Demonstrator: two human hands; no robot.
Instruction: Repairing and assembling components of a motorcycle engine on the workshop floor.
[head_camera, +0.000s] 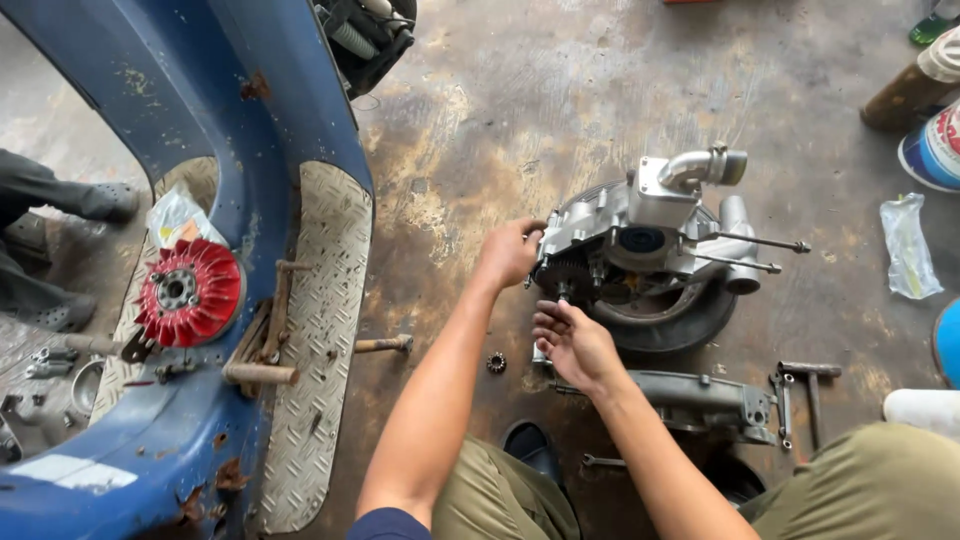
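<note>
**Scooter engine held at its casing, both hands at the near edge**

A scooter engine (640, 250) is seen lying on the stained concrete floor (500, 110), still joined to its small tyre (668, 322), with two long studs (750, 250) standing out toward the right where no cylinder is fitted. The work is judged to be somewhere in the middle: the engine is out of the blue scooter body (200, 110), a separate grey cover (700, 400) is laid on the floor just in front of the engine, and a small toothed gear (496, 362) rests apart on the floor near the left forearm. A red finned flywheel (188, 293) is set on the scooter's chequered footboard (320, 330). Much is therefore off the engine and lying loose; how much remains to be done cannot be told.

The left hand (510, 252) is stretched forward with the arm nearly straight, and its grip is closed over the upper left edge of the casing, fingers curled onto the metal. The right hand (572, 340) is held lower, palm turned partly up, at the bottom edge of the casing just beside the tyre; its fingers are loosely curled, and whether a small part is pinched in them cannot be told. A T-handled wrench (810, 385) lies on the floor to the right, and a clear plastic bag (908, 245) further off.
</note>
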